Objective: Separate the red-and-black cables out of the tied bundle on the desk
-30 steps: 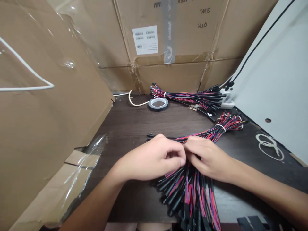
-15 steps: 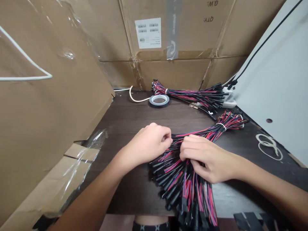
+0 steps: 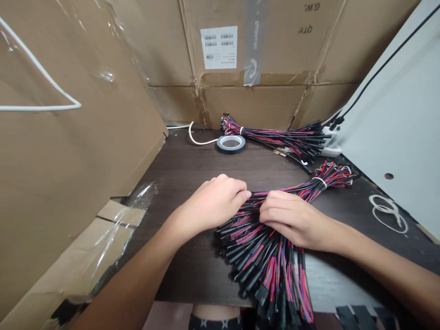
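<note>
**Two hands on a fanned wire bundle at a dark bench**

View from head cam, looking down. Both hands sit on a wire bundle [image 3: 268,229] lying on a dark table [image 3: 192,174], just in front of the person. L hand [image 3: 213,204] is curled nearly closed, fingertips pinching a few strands at the bundle's waist. R hand [image 3: 292,217] is loosely curled, palm down, fingers pressing on and partly wrapped over the wires right beside it. It likely pins the bundle so strands can be picked out w/o the rest sliding.

The bundle: many thin red, blue & black wires, each w/ a black sleeve at the near end. Near ends splay out like a fan past the table edge; far end is gathered by a white tie [image 3: 321,181] to the right.

Behind: a second bundle [image 3: 275,137], also tied, lying against boxes [image 3: 261,59]; a tape roll [image 3: 231,143] beside it; white loops [image 3: 388,211] at right.
</note>
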Demonstrator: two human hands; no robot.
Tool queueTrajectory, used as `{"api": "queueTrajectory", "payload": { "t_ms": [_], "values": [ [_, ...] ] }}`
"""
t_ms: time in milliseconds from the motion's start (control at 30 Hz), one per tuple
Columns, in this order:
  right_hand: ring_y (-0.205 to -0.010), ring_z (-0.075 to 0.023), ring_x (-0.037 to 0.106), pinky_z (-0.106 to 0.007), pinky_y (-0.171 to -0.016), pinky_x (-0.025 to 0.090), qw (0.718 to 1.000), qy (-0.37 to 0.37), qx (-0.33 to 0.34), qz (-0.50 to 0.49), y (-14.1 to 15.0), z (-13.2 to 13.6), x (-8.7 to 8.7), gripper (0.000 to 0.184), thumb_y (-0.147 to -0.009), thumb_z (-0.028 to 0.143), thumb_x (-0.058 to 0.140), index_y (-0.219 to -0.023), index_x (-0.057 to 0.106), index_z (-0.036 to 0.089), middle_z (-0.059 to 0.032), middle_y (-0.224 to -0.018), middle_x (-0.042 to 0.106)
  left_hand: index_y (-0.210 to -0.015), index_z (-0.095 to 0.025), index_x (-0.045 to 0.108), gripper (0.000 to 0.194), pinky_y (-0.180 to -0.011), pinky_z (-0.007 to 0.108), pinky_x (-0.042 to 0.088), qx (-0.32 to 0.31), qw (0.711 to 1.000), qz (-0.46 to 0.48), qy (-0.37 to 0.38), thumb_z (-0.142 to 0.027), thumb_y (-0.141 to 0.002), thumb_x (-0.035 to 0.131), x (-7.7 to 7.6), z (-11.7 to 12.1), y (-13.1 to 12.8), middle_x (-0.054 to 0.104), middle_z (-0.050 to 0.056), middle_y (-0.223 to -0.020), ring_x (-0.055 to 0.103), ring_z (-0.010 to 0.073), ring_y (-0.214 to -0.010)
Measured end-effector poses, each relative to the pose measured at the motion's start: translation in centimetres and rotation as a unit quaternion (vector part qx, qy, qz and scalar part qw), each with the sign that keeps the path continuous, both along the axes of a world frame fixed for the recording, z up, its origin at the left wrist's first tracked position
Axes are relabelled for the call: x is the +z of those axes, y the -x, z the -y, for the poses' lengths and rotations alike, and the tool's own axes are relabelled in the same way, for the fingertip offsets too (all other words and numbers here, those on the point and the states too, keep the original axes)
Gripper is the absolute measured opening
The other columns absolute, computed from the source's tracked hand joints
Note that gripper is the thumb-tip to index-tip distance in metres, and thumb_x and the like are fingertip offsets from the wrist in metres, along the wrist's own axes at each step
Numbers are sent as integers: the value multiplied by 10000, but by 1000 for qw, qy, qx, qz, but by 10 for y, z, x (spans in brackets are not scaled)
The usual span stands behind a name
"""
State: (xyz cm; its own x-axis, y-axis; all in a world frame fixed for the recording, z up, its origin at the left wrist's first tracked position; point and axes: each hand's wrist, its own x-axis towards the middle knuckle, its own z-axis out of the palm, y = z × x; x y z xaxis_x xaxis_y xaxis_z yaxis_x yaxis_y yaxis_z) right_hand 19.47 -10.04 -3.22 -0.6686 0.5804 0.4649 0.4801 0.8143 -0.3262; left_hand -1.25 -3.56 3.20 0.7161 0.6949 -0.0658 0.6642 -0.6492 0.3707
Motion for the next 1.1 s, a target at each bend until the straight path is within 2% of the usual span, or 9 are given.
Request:
{"api": "queueTrajectory", "payload": {
  "t_ms": [167, 433, 667, 767, 900, 1100],
  "values": [
    [-823, -166, 517, -327, -787, 433, 999, 28, -4, 25, 2, 3, 7, 190, -907, 80, 443, -927, 618, 150, -76, -892, 616, -678, -184, 642, 261, -538, 255, 303, 4, 1000, -13, 15, -255, -906, 536, 0, -1, 2, 601, -1, -646, 502, 138, -565],
    [-800, -171, 494, -341, -725, 434, 999, -14, -45, 24, 4, 2, 2, 190, -939, 115, 438, -954, 626, 134, -93, -895, 619, -712, -210, 659, 55, -555, 251, 323, -6, 999, -41, 17, -202, -766, 657, -4, -1, 2, 629, -13, -710, 540, 150, -626],
    [-859, -187, 525, -361, -749, 474, 993, -35, -104, -33, 5, -1, 1, 195, -918, 72, 453, -1022, 596, 154, -97, -951, 631, -729, -215, 615, 90, -552, 263, 315, -37, 998, -57, -12, -139, -776, 614, -7, 0, 1, 616, -22, -720, 558, 160, -650],
    [-900, -198, 532, -373, -769, 464, 994, -29, -108, -18, 4, -2, -2, 218, -908, 46, 444, -1023, 594, 156, -97, -996, 629, -732, -208, 607, 133, -571, 264, 335, -41, 997, -55, -22, -97, -786, 556, -8, 1, -1, 618, -8, -722, 566, 169, -657],
    [-932, -207, 531, -376, -769, 437, 994, -4, -107, 19, 2, -3, -6, 211, -912, 46, 448, -1013, 592, 163, -84, -1033, 628, -684, -203, 603, 146, -563, 271, 346, -36, 997, -62, -35, -127, -781, 525, -10, 3, -3, 611, 14, -685, 561, 183, -617],
    [-920, -200, 508, -371, -787, 423, 993, 17, -116, 17, 2, -2, -5, 211, -928, 65, 443, -1060, 580, 156, -83, -1017, 619, -690, -217, 667, 193, -569, 279, 372, -24, 994, -98, -45, -152, -802, 524, -4, 7, -2, 654, 38, -720, 607, 210, -654]
  ]
}}
